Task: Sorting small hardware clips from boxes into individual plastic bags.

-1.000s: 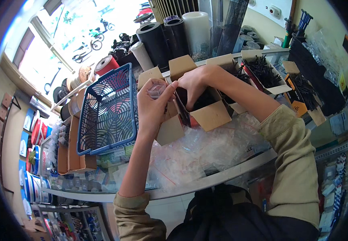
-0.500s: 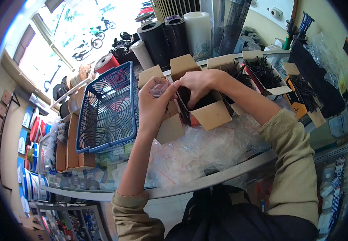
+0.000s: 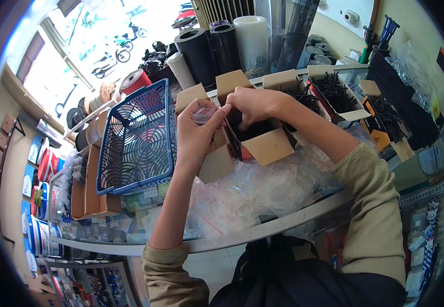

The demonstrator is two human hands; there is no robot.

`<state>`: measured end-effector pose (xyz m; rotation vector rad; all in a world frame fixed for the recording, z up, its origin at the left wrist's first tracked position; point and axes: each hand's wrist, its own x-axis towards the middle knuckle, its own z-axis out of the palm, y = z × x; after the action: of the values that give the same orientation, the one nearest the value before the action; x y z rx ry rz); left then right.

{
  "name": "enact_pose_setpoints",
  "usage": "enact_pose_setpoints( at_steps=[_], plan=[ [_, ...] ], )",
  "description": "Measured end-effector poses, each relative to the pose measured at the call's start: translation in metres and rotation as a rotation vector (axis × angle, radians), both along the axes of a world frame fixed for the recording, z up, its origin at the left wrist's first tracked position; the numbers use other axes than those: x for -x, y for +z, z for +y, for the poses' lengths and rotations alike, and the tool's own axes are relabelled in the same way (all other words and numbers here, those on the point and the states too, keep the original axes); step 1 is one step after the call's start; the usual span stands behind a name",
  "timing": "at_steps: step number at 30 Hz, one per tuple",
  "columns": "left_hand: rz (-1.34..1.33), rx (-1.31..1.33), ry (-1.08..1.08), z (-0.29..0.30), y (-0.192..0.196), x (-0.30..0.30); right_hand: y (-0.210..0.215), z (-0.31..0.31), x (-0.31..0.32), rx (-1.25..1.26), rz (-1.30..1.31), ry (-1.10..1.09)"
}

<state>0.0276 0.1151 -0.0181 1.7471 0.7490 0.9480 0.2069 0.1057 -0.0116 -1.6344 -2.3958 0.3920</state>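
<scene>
My left hand [image 3: 195, 134] holds a small clear plastic bag [image 3: 203, 111] with its mouth spread, raised above an open cardboard box [image 3: 263, 146]. The box holds small black parts that look like screws. My right hand [image 3: 252, 104] is just right of the bag, fingers bunched over the box and touching the bag's rim. I cannot tell whether those fingers pinch any parts. Both hands hover over a heap of clear plastic bags [image 3: 263, 192] on the glass counter [image 3: 283, 222].
A blue plastic basket [image 3: 137, 138] leans at the left. Further open cardboard boxes of black screws [image 3: 334, 92] stand at the right. Black and white rolls [image 3: 222, 43] rise behind. More cardboard boxes [image 3: 91, 184] and shelves of goods sit at the lower left.
My right hand has shifted slightly left toward the bag's mouth. The left hand keeps the bag in nearly the same place.
</scene>
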Motion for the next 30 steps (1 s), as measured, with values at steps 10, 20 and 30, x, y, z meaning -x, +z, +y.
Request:
enact_pose_setpoints(
  at_steps=[10,20,30],
  plan=[
    [-0.006,0.003,-0.024,-0.001,0.0,-0.001,0.006,0.0,-0.014,-0.016,0.225,0.028],
    [0.055,-0.12,-0.016,0.002,-0.003,0.0,0.028,-0.028,-0.033,0.11,0.8,-0.103],
    [0.2,-0.141,-0.081,-0.004,0.003,0.002,0.03,-0.034,-0.013,0.119,1.065,-0.04]
  ],
)
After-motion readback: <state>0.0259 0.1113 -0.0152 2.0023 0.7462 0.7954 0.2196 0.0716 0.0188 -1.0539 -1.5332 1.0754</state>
